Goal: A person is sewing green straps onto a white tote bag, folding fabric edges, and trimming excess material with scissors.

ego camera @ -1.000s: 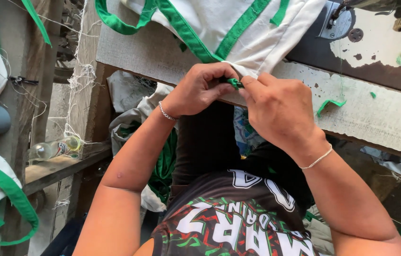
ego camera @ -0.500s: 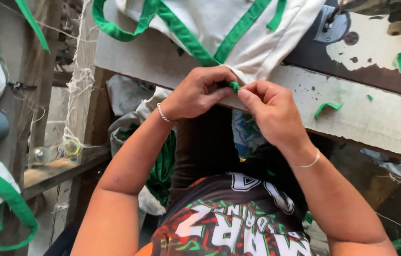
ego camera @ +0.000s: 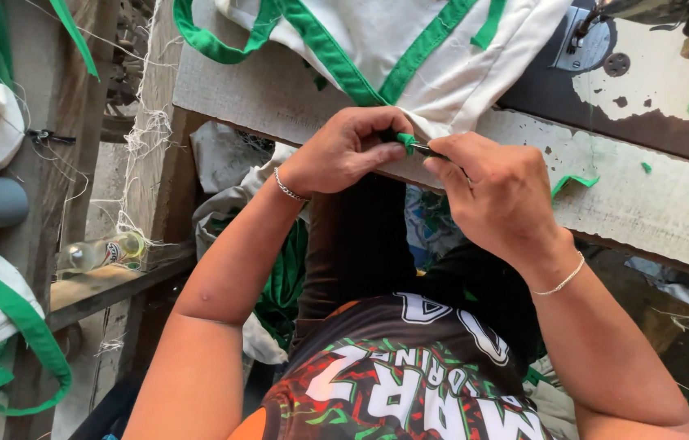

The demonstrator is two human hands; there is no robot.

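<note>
2 hands meet at the worn table's edge (ego camera: 654, 213): left hand (ego camera: 344, 151) pinches the white cloth bag's green trim (ego camera: 406, 139), right hand (ego camera: 495, 191) grips what looks like a small metal snipper (ego camera: 424, 148); trimming seems unfinished.

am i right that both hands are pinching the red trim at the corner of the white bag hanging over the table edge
Not quite: the trim is green, not red. The head view shows the left hand and the right hand pinching the green trim at the corner of the white bag, which does hang over the edge of the table. A thin metal tool seems to sit between the fingers.
</note>
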